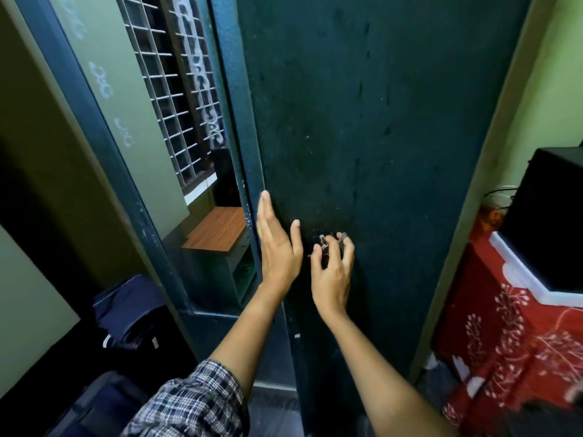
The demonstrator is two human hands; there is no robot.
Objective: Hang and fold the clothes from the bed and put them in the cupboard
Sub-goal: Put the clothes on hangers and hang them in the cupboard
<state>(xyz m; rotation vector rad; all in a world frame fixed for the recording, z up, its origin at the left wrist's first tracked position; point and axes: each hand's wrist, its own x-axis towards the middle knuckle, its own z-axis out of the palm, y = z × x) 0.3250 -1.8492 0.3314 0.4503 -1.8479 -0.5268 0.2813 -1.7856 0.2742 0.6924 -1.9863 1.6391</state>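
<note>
A tall dark green metal cupboard fills the middle of the view; its right door [362, 121] faces me. The left door [132, 152] carries a mirror that reflects a window grille and a wooden shelf. My left hand [277, 247] lies flat with straight fingers against the left edge of the right door. My right hand [332, 269] has its fingers curled round the metal key or handle [325, 242] at the door's lock. No clothes or bed are in sight.
A red floral cloth [504, 342] covers furniture at the right, with a black box [552, 216] on it. Dark bags [126, 316] lie on the floor at the left. A light green wall [555, 89] is behind the black box.
</note>
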